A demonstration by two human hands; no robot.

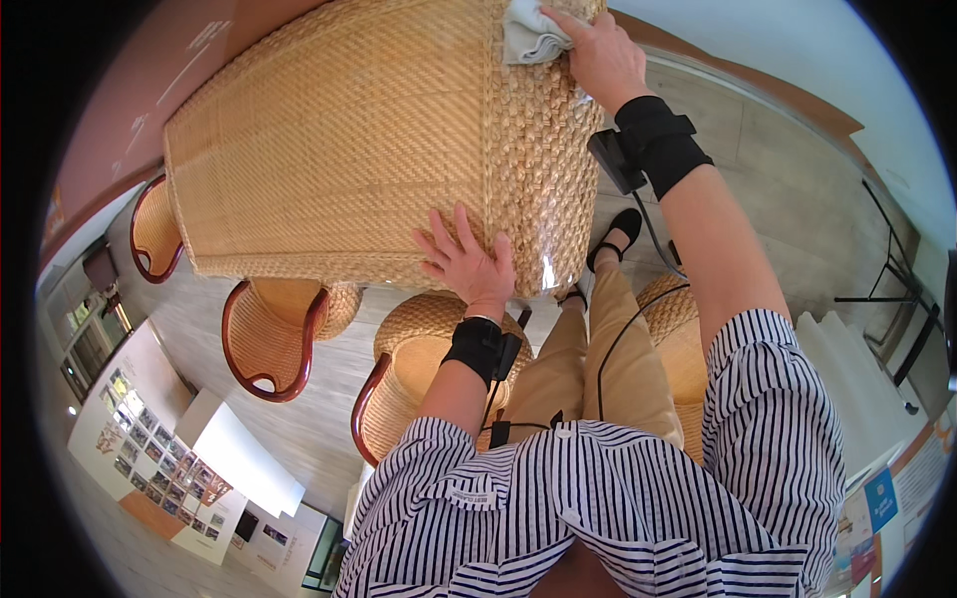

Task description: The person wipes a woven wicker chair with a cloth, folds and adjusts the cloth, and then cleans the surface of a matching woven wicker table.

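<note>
A long table covered in woven straw (336, 149) fills the upper middle of the view. At its far right end my right hand (609, 60) presses a folded whitish cloth (532, 34) against the coarse braided border (538, 142). My left hand (475, 261) rests flat near the table's close edge, fingers spread, with nothing in it. Both wrists carry black straps with small dark devices, and a black cable (624, 336) runs between my arms and waist.
Woven chairs with dark red rims stand along the near side, one at the far left (157, 232), another at left (269, 340), one below my left hand (407, 374). A black metal stand (890, 261) is at right. A photo panel (161, 448) stands lower left.
</note>
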